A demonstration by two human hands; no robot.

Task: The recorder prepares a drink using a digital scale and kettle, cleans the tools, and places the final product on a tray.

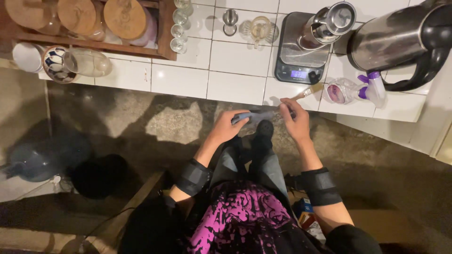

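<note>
The left hand (229, 126) grips a blue-grey part (252, 116) just below the worktop (235, 87) edge; the right hand (294, 120) pinches a small brush (308, 91), bristles pointing to 2 o'clock. This looks like mid-brushing; next the bristles need turning onto the part.

Both hands (261, 123) gripping blue cloth (254, 116) (below counter (235, 87)).
</note>
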